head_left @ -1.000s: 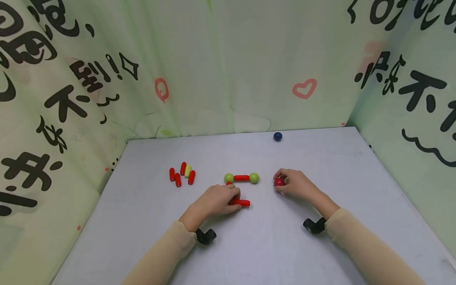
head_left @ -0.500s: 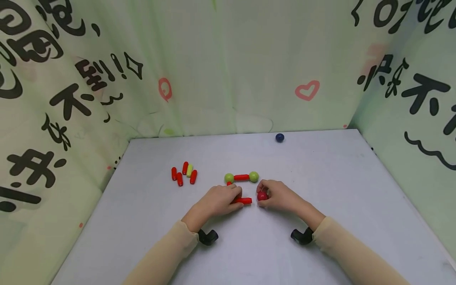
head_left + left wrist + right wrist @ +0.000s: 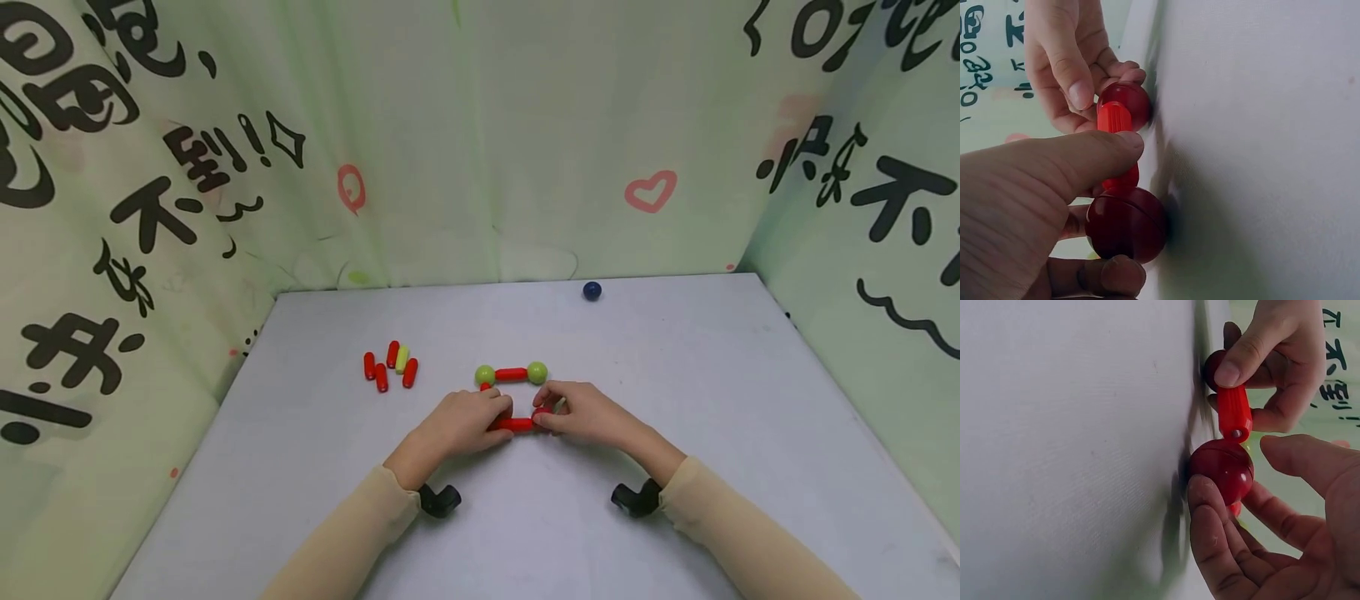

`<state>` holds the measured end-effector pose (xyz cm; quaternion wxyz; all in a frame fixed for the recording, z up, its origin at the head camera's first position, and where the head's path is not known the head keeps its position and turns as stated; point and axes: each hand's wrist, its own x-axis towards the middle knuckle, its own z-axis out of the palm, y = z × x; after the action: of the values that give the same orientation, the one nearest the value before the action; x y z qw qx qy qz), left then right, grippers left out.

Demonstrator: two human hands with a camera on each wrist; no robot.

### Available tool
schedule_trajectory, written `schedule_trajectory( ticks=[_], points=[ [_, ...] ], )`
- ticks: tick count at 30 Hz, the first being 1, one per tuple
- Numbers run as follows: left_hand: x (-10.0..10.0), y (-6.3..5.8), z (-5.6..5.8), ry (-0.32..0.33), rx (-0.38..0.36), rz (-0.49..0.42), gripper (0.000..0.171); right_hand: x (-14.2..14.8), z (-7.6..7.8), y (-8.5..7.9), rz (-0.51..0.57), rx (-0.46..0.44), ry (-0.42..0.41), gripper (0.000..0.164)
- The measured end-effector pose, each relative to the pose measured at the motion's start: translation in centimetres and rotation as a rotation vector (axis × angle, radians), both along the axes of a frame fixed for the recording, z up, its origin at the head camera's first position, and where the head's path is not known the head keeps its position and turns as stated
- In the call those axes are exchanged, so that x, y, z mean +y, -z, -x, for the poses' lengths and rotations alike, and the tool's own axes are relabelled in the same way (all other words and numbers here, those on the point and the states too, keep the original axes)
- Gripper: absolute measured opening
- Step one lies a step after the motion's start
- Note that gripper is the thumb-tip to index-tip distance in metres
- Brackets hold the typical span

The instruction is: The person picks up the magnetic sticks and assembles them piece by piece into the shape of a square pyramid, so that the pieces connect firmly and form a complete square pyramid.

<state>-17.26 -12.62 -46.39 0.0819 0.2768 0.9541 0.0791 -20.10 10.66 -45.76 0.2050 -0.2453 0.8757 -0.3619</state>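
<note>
My left hand (image 3: 463,427) holds a red rod (image 3: 517,425), its thumb lying along the rod in the left wrist view. A dark red ball (image 3: 1127,226) joins the rod's near end, among the same hand's fingers. At the other end, my right hand (image 3: 588,413) has its fingers curled about a second red ball (image 3: 1221,472), which meets the rod's metal-tipped end. In the right wrist view the right thumb stands a little off that ball. Just beyond the hands, another red rod (image 3: 512,374) links two green balls (image 3: 485,375). A further red rod, mostly hidden, runs from the left green ball toward my left hand.
Several loose red rods (image 3: 382,377) and one yellow-green rod (image 3: 402,359) lie to the left on the white table (image 3: 300,500). A dark blue ball (image 3: 592,291) sits near the back edge. Printed curtains (image 3: 480,167) enclose the back and sides.
My right hand has carried the red ball leftward and toward me, from the right of the green balls to the free end of the rod. My left hand has stayed nearly still.
</note>
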Motion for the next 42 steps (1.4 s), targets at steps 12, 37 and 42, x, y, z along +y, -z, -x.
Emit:
schedule_trajectory(
  ticks=[12,37,42],
  points=[
    [-0.4,-0.3,0.1,0.016,0.035,0.038,0.021,0.3,0.0,-0.2,0.013,-0.035,0.035,0.017],
    [-2.7,0.0,0.9,-0.402,0.154,-0.035,0.034,-1.1,2.5,-0.9,-0.117,0.112,0.060,0.021],
    [-2.8,0.0,1.6,-0.471,0.080,-0.111,0.030,-1.2,1.5,-1.6,-0.116,0.071,0.006,0.019]
  ],
)
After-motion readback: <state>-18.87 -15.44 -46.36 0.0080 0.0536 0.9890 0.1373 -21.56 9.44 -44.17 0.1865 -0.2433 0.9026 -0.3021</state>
